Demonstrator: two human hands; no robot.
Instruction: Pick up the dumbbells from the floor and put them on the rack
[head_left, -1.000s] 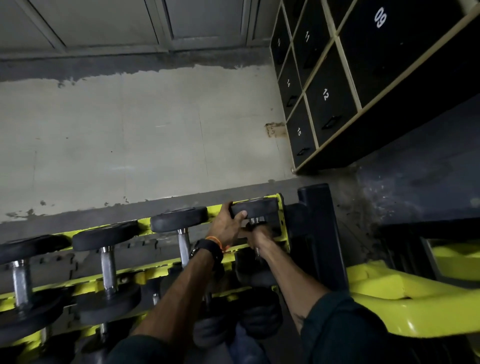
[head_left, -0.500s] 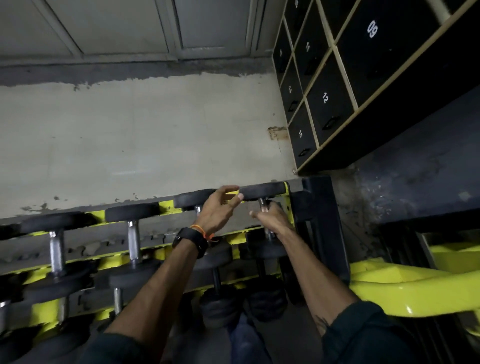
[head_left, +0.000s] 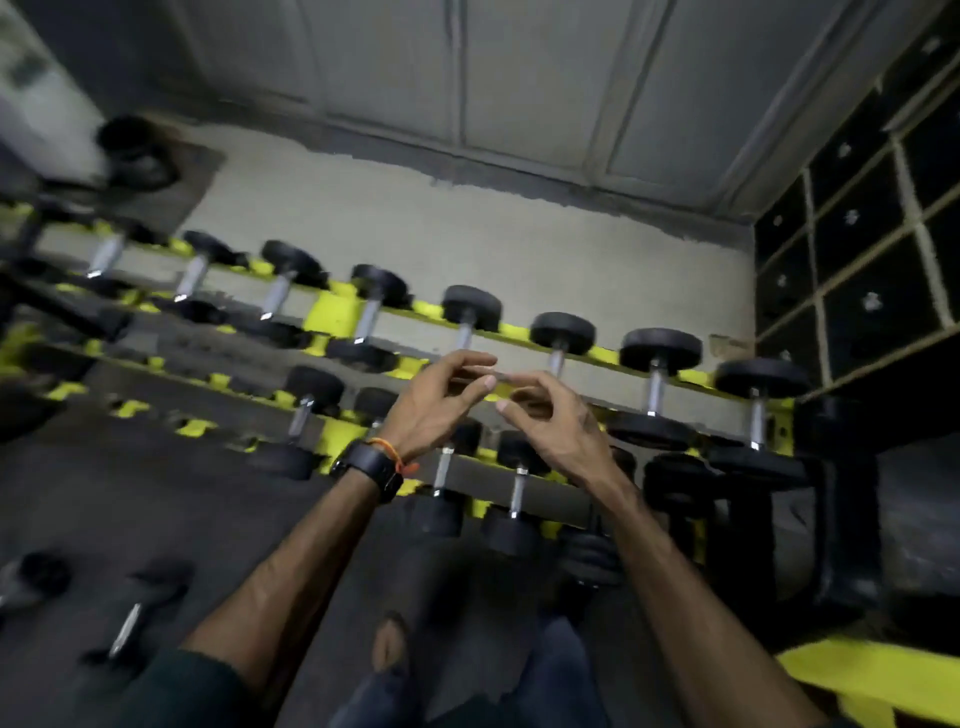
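Note:
A yellow and black dumbbell rack (head_left: 335, 312) runs from the left to the right of the view, with several black dumbbells with chrome handles on its tiers. The end dumbbell (head_left: 759, 410) rests at the top tier's right end. My left hand (head_left: 441, 400), with a black watch on its wrist, and my right hand (head_left: 550, 421) hover in front of the rack's middle. Both have fingers spread and hold nothing. A dumbbell (head_left: 130, 623) lies on the dark floor at the lower left, with another dark weight (head_left: 41, 574) further left, blurred.
Black numbered lockers (head_left: 872, 280) stand at the right. A yellow frame (head_left: 852, 675) juts in at the lower right. A pale wall rises behind the rack. My knees show at the bottom centre. The view is motion-blurred.
Both hands let go of the end dumbbell on the top tier and pulled back from the rack. The view swung left and widened, bringing floor dumbbells into sight.

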